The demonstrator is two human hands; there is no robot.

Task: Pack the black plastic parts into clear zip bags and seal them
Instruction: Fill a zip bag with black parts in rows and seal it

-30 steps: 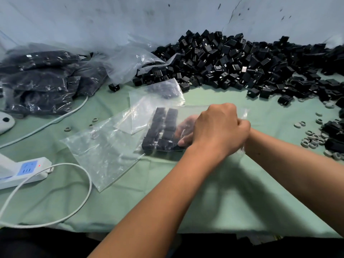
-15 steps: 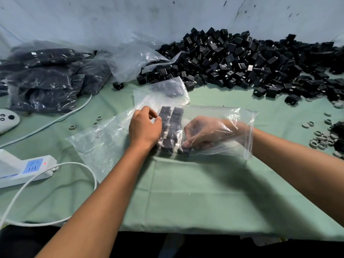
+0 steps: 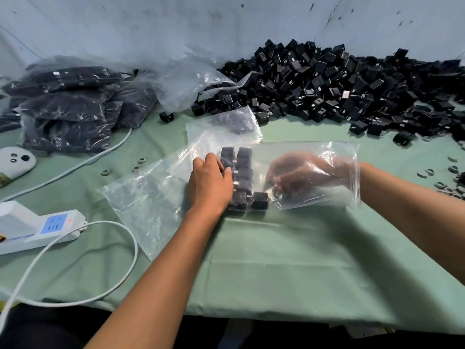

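A clear zip bag lies flat on the green cloth, its mouth towards the right. Inside it, black plastic parts stand in two tight rows at the closed end. My right hand is inside the bag up to the wrist, with bent fingers next to the nearest part. The plastic blurs its fingertips. My left hand is outside the bag and grips its closed end, fingers curled against the left row of parts. A big loose pile of black parts lies along the back wall.
Empty clear bags lie under and left of the working bag. Filled bags are stacked at the back left. A white power strip and its cable lie at the front left. Small grey rings are scattered at the right.
My left hand left the bag's mouth, crossed to the closed end and now grips it by the rows. My right hand stays inside, and one more part sits at the near end of the rows.
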